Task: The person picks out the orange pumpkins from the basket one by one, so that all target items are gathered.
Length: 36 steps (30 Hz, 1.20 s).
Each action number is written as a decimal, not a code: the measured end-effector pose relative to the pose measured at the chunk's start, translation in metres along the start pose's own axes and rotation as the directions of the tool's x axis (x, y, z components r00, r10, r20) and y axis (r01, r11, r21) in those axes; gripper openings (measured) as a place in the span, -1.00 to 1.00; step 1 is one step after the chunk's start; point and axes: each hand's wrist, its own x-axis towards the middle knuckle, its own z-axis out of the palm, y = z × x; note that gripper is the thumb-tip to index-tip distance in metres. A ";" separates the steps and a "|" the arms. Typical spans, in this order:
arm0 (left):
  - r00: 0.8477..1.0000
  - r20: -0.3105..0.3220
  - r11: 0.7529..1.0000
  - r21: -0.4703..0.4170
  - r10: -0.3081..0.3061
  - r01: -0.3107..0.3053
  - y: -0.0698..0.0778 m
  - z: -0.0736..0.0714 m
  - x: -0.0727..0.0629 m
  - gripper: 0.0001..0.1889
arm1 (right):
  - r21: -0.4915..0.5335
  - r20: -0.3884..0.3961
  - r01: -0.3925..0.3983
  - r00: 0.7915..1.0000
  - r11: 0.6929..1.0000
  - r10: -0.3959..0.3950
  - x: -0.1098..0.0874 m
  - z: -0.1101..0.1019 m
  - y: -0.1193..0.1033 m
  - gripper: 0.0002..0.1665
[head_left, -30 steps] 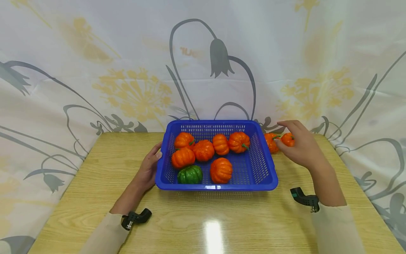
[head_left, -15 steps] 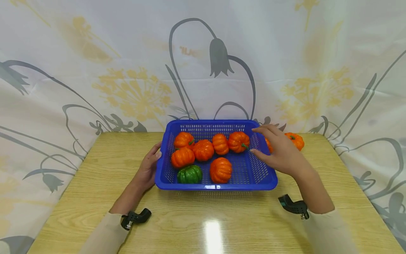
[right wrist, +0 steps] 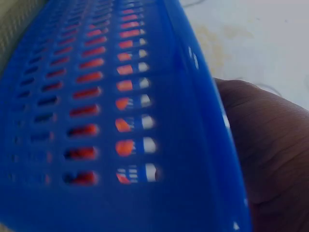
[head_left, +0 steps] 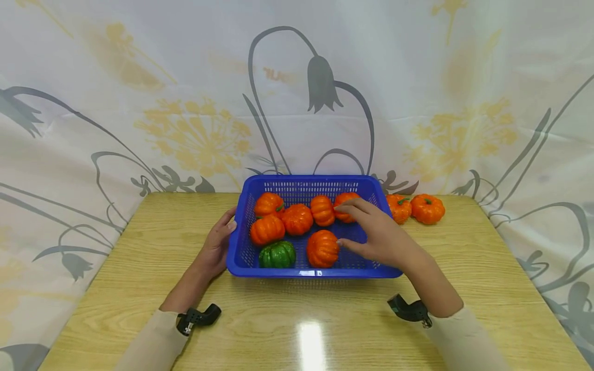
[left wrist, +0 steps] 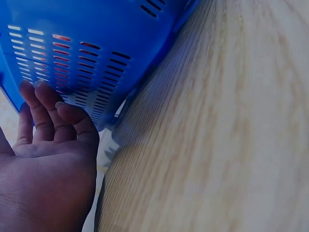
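Observation:
A blue plastic basket [head_left: 320, 273] stands mid-table, holding several orange toy pumpkins and one green pumpkin [head_left: 277, 255]. My left hand [head_left: 217, 246] grips its left side, thumb at the rim; the left wrist view has the curled fingers [left wrist: 44, 108] against the slotted wall. Over the basket's right half reaches my right hand [head_left: 380, 234], thumb and fingers spread apart. Its thumb tip overlaps the right edge of the front orange pumpkin [head_left: 321, 249]. The fingertips cover part of the back right pumpkin [head_left: 344, 201]. In the right wrist view, the basket wall [right wrist: 183, 193] hides my fingers.
Two more orange pumpkins, one close beside the basket [head_left: 399, 207] and another farther right [head_left: 427, 208], lie on the wooden table [head_left: 297, 319]. Behind the table's back edge hangs a flower-patterned curtain [head_left: 204, 134].
My right hand has moved left and nearer, from above the two pumpkins on the right to inside the basket's outline. Those two are uncovered now. The left hand has stayed put.

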 end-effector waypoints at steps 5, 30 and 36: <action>1.000 -0.005 1.000 0.004 -0.001 0.001 0.000 0.000 0.000 -0.61 | 0.005 0.083 -0.017 0.996 1.000 0.016 0.005 0.008 -0.005 -0.15; 1.000 0.015 1.000 -0.018 -0.003 0.003 0.000 0.000 0.000 -0.63 | 0.072 0.282 -0.036 0.959 0.997 0.015 0.010 0.030 -0.003 -0.09; 1.000 0.009 1.000 -0.018 -0.001 0.001 -0.001 -0.001 0.001 -0.63 | 0.051 0.248 -0.004 0.969 0.999 -0.009 0.010 0.030 -0.001 -0.11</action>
